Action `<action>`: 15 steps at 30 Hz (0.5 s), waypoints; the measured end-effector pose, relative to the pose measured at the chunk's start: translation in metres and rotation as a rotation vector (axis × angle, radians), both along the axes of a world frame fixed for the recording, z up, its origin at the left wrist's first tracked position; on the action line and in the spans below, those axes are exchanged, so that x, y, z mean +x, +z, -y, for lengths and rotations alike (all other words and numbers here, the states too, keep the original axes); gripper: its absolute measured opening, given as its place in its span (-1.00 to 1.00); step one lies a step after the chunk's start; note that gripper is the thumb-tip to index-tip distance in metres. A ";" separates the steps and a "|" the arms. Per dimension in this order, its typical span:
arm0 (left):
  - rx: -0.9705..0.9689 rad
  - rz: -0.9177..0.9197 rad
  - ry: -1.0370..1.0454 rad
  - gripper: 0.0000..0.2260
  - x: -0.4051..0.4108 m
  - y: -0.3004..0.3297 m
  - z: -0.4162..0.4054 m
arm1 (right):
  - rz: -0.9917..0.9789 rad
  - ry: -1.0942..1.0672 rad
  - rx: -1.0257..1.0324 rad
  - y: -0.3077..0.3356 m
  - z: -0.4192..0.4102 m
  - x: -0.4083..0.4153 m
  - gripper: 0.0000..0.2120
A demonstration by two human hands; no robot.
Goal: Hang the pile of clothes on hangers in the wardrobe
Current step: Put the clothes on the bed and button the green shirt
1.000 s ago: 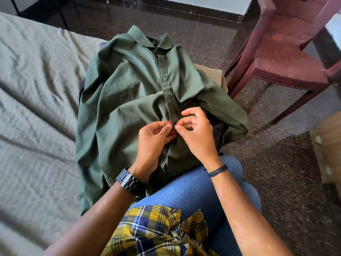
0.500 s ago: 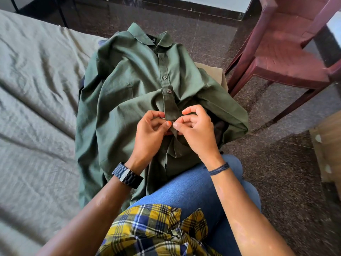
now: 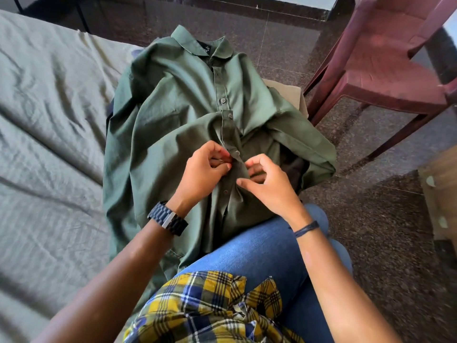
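Observation:
A dark green button-up shirt (image 3: 173,120) lies front up, collar away from me, on a pile at the bed's edge, its hem reaching my lap. Its upper buttons are fastened. My left hand (image 3: 202,174) pinches the button placket just beside a mid-chest button. My right hand (image 3: 272,186) sits opposite it, fingers curled round the placket's right edge and the thumb tip on the cloth. A dark garment (image 3: 294,167) shows beneath the shirt's right side. No hanger or wardrobe is in view.
A grey-green bedsheet (image 3: 49,120) covers the bed on the left. A maroon plastic chair (image 3: 383,70) stands on the speckled floor at upper right. A cardboard box (image 3: 442,194) sits at the right edge. Beige cloth (image 3: 291,92) pokes out under the shirt.
My hands were pressed together over one button on the placket. They have since drawn slightly apart, and that button now shows closed just above them.

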State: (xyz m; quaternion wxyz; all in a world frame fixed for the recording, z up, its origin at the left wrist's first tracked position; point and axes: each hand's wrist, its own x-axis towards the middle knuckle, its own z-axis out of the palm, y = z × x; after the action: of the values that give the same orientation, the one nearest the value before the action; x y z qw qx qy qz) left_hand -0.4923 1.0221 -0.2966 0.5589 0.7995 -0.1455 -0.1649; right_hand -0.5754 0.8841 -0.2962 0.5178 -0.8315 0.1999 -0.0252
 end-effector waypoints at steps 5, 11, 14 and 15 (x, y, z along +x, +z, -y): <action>0.249 0.163 -0.097 -0.87 -0.028 -0.004 -0.017 | -0.046 0.084 -0.236 -0.007 0.006 -0.026 -0.89; 0.437 0.397 -0.130 -0.84 -0.044 -0.027 -0.020 | -0.022 0.007 -0.271 -0.006 0.004 -0.031 -0.88; 0.507 0.436 -0.122 -0.89 -0.046 -0.031 -0.018 | -0.005 -0.082 -0.222 -0.005 -0.003 -0.031 -0.91; 0.525 0.457 -0.132 -0.91 -0.046 -0.032 -0.017 | 0.012 -0.082 -0.240 -0.005 -0.005 -0.031 -0.90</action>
State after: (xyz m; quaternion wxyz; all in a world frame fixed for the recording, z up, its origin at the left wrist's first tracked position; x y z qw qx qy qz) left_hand -0.5388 1.0393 -0.3289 0.2756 0.9210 -0.2709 -0.0496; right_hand -0.6062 0.8894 -0.3008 0.4144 -0.8784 0.2261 -0.0752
